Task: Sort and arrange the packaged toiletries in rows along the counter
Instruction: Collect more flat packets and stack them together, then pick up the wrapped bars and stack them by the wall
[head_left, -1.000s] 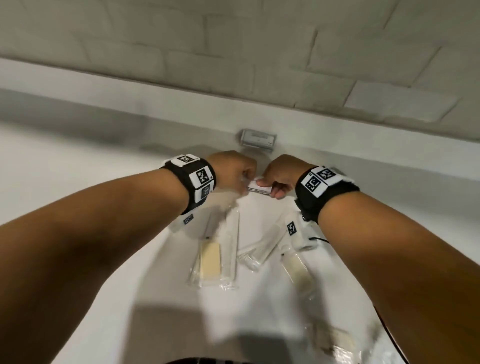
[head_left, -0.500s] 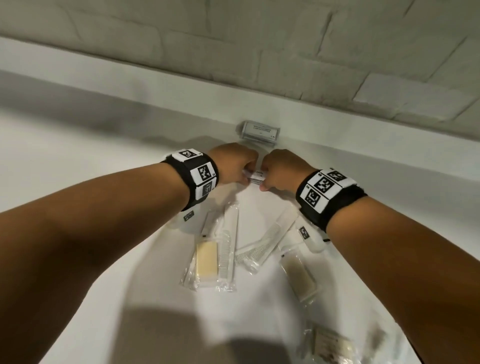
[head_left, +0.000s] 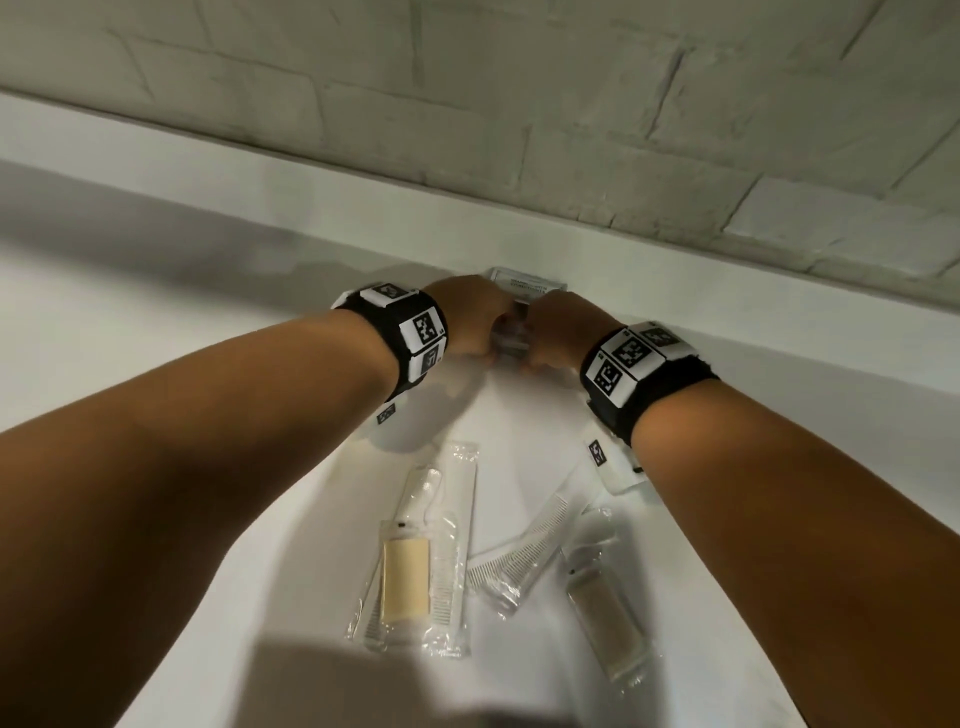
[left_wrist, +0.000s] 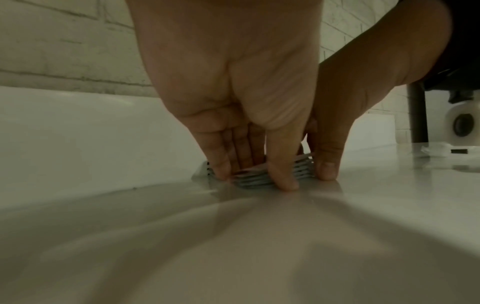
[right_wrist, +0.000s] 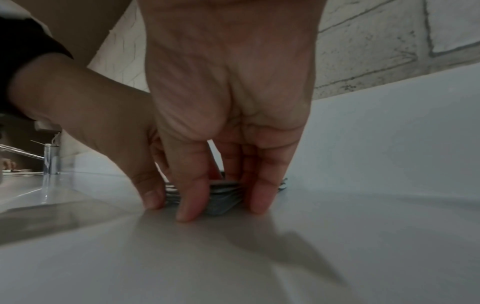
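Both hands meet at the back of the white surface (head_left: 156, 322), close to the low ledge under the brick wall (head_left: 519, 104). The left hand (head_left: 470, 317) and the right hand (head_left: 558, 325) hold one small stack of flat sachets (left_wrist: 255, 176) between them, the fingers (left_wrist: 281, 164) pointing down and pinching its sides. In the wrist views the thumbs and fingertips touch the surface around the stack, which shows several thin grey layers with crimped edges; the exact number cannot be told. Just behind the hands, against the ledge, lies a second pile of sachets (head_left: 530, 280) with dark print on a pale face, too blurred to read.

Nearer the person lie clear plastic sleeves, each holding one item. One sleeve (head_left: 452, 545) holds a white comb, and overlapping it on its left is a sleeve with a cream bar of soap (head_left: 404, 579). To the right, a tilted sleeve holds a second comb (head_left: 524, 556). Beside that comb lies another sleeve with a paler soap bar (head_left: 608, 618). That makes two combs and two soaps in view.

Black wristbands (head_left: 415, 338) with square printed markers circle both wrists.
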